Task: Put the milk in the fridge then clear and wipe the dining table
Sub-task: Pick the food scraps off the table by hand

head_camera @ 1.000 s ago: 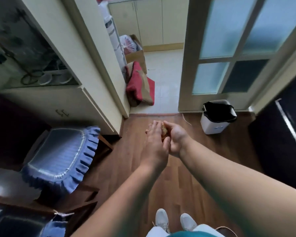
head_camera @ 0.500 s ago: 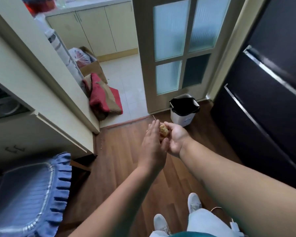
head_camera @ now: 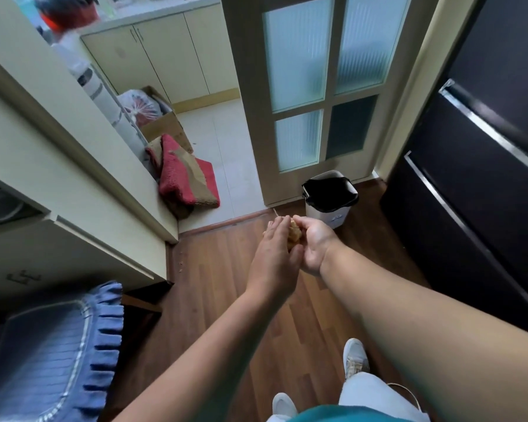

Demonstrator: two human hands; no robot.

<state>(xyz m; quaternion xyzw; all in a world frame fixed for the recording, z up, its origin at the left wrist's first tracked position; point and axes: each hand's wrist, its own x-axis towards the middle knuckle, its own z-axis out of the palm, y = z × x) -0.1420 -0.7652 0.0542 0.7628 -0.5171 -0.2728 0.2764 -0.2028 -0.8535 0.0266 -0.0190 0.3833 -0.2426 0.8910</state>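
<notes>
Both of my hands are held out together above the wooden floor. My right hand (head_camera: 313,243) curls its fingers round a small tan, crumpled lump of scraps (head_camera: 294,236). My left hand (head_camera: 276,257) lies with straight fingers against the lump's left side, cupping it. A small white bin with a black liner (head_camera: 329,194) stands on the floor just beyond my hands, by the door. The dark fridge (head_camera: 482,166) fills the right side, doors closed. No milk or dining table shows.
A glazed door (head_camera: 305,95) stands behind the bin. A red and brown mat (head_camera: 186,181) lies in the kitchen doorway beside a cardboard box (head_camera: 162,126). A cream cabinet (head_camera: 83,190) is on the left and a chair with a blue frilled cushion (head_camera: 52,351) at lower left.
My view has swung right and moved forward: the fridge has come into sight and the bin now sits closer to my hands. Both hands keep the same hold on the lump.
</notes>
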